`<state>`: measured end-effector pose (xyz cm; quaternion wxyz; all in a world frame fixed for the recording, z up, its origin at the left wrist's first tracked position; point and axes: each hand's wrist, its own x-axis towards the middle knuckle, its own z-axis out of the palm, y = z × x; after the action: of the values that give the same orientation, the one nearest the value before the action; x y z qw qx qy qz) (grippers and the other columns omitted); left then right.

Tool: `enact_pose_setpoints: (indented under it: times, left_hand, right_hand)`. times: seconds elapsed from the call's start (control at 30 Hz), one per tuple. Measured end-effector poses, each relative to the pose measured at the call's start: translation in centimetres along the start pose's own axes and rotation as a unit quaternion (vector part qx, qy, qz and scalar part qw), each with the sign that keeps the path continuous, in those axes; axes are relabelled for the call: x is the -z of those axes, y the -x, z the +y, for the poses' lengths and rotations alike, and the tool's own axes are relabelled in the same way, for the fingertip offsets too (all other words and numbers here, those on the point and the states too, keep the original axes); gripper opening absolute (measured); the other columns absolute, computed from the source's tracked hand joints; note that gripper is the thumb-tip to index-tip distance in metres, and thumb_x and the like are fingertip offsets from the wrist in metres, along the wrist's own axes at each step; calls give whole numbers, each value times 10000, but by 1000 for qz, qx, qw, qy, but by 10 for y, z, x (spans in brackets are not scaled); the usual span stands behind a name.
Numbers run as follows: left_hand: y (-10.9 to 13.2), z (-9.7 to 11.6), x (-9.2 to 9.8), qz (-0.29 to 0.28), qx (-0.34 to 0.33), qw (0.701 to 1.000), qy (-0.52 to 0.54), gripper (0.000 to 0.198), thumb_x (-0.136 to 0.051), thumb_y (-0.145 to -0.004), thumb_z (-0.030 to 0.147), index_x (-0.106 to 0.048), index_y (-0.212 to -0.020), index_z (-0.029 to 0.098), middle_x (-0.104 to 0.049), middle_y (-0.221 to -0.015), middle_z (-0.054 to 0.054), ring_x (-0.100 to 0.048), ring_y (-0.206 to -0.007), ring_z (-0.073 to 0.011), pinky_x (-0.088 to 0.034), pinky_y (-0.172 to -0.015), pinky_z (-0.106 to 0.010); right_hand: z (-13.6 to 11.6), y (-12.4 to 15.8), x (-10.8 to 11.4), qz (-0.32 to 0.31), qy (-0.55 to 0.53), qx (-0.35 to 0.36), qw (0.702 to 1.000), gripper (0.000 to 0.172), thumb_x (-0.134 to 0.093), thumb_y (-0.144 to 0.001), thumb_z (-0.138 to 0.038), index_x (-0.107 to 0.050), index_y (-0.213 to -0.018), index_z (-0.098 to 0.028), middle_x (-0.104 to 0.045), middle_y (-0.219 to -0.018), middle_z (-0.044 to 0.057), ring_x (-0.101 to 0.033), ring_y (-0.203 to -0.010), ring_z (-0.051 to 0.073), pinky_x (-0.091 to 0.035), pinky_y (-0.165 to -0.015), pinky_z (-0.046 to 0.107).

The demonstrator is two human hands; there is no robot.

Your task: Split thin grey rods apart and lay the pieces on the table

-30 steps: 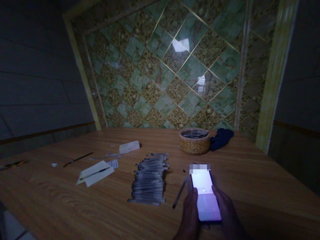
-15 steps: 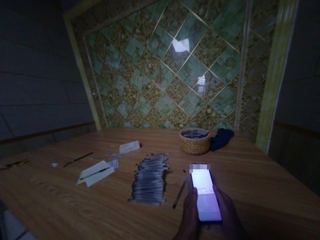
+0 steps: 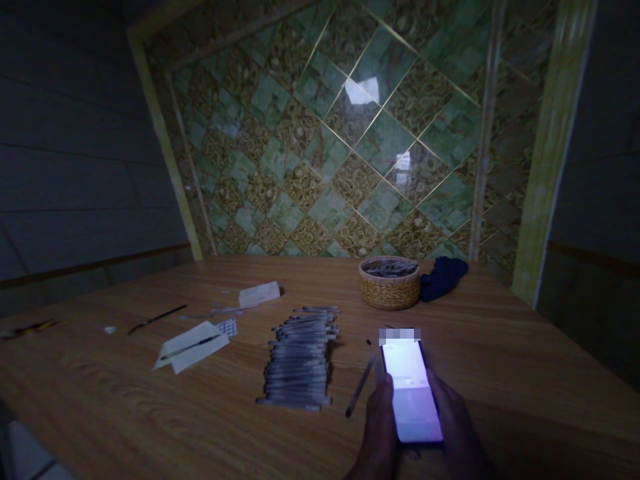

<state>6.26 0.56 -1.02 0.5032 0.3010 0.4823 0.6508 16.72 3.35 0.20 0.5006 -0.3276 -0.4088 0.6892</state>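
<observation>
A smartphone with a brightly lit screen stands out at the lower right of the head view. My left hand grips its left edge, thumb along the side. On the opposite edge my right hand closes round it in the same way. The fingers behind the phone are hidden. Just left of my left hand a single pen lies on the wooden table. Farther left, many pens lie side by side in a stacked row.
Behind the phone stands a woven basket full of pens, with a dark blue cloth beside it. To the left lie folded paper with a pen on it, a small white box and another dark pen. A tiled wall closes off the back.
</observation>
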Motion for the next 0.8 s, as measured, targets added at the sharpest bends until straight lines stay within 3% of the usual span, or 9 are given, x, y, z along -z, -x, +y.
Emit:
enact_pose_setpoints:
  times: [0.23,0.53,0.67,0.8]
  left_hand:
    - [2,0,0,-4,7,1000,-1,695,-544,-634,690,-630,-952,78,-685,-882,-153,-629,-769,-253,-483,-572,-302]
    - [8,7,-6,-14,23,999,-25,701,-459,-679,703,-610,-936,68,-673,-712,-122,-620,-547,-236,-421,-360,-272]
    - [9,9,-5,-16,13,1000,-17,706,-483,-662,707,-620,-920,64,-677,-723,-130,-621,-572,-233,-419,-390,-264]
    - [5,7,-1,-4,18,1000,10,681,-576,-609,683,-638,-912,77,-682,-885,-152,-627,-764,-246,-458,-514,-264]
  right_hand:
    - [-2,-2,-1,16,10,-13,1000,528,-591,-631,-663,-607,-776,-155,-630,-565,41,-582,-458,212,-443,-443,302]
    - [4,0,1,1,-3,-23,1000,592,-561,-654,-677,-614,-882,-134,-672,-681,81,-626,-565,254,-476,-471,324]
    - [6,-2,3,-10,18,-4,1000,549,-529,-697,-665,-616,-850,-144,-668,-664,73,-620,-544,239,-472,-469,316]
    - [7,-5,4,6,23,-18,1000,517,-541,-703,-644,-607,-836,-149,-660,-603,58,-612,-495,243,-468,-449,324]
